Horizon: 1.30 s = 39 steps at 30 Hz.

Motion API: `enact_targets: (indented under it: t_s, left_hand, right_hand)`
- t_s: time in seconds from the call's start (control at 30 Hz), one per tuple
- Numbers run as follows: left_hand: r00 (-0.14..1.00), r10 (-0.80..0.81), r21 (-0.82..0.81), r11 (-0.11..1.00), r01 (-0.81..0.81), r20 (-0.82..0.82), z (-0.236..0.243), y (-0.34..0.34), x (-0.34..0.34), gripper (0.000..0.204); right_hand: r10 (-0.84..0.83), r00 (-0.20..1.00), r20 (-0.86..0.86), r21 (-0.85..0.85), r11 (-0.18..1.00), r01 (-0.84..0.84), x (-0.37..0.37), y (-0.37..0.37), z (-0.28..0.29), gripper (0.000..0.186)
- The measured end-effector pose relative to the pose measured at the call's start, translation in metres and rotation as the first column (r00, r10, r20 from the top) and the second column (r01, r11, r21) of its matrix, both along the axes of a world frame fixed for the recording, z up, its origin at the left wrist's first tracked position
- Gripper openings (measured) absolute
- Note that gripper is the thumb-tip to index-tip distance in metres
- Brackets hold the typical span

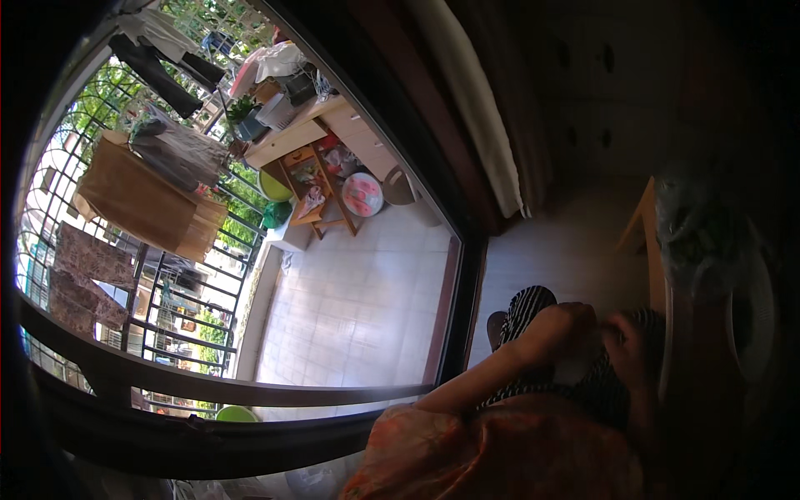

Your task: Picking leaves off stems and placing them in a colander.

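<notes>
Bright daylight fills the balcony beyond the dark door frame (475, 283), where laundry, including a tan cloth (142, 196), hangs along a barred railing. A table (287, 143) with drawers stands at its far end, a wooden stool (339, 200) and a round pink-and-white item (362, 194) near it. On the near side of the frame the room is dim; a chair (704, 333) stands at the right, with a clear plastic bag (700, 225) at its upper end.

How far the handwork has got is hard to judge: no finished piece shows around the lap, and nothing can be picked out as waiting its turn. It looks to be underway, since the 2 hands meet close together above the striped trousers (527, 307), but what is done and what is left cannot be read.

The left hand (571, 323) has its fingers curled in tightly, like a fist. Beside it, the right hand (621, 340) is bent, its fingers partly folded; how far open it is, I cannot tell. Anything held would lie between them, over the lap, where shadow hides whether either grips something small.
</notes>
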<state>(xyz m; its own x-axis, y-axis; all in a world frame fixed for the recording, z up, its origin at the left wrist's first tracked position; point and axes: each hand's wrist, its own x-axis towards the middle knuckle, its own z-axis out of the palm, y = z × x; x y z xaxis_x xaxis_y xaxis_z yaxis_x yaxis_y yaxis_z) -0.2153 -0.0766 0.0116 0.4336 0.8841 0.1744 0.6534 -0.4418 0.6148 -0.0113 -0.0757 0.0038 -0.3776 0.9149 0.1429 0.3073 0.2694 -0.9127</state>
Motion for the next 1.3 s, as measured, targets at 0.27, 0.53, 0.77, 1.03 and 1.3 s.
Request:
enact_targets:
  t_s: [0.27,0.53,0.77,1.03,1.3]
  left_hand:
    - [0.998,-0.068,-0.060,0.996,0.069,0.015,0.014,-0.002,-0.001,0.014]
    - [0.993,-0.078,0.031,0.997,0.076,0.085,0.016,-0.005,-0.003,0.013]
    - [0.980,-0.051,0.005,0.999,0.051,0.193,0.017,-0.004,-0.009,0.013]
    - [0.980,0.016,-0.025,1.000,-0.011,0.197,0.006,-0.005,-0.002,0.015]
    - [0.980,-0.013,0.011,1.000,0.011,0.200,0.009,-0.007,0.005,0.018]
  right_hand:
    - [0.006,0.998,0.060,0.072,0.997,-0.010,0.001,0.000,0.017,0.007]
    - [0.015,0.989,0.150,0.205,0.978,-0.046,0.000,0.000,0.020,0.005]
    - [-0.035,0.999,0.000,0.059,0.998,0.035,0.000,-0.003,0.014,0.005]
    - [-0.098,0.991,-0.089,-0.105,0.991,0.089,-0.003,-0.007,0.016,0.009]
    - [-0.043,0.975,-0.218,-0.206,0.979,-0.003,0.001,-0.002,0.010,0.011]
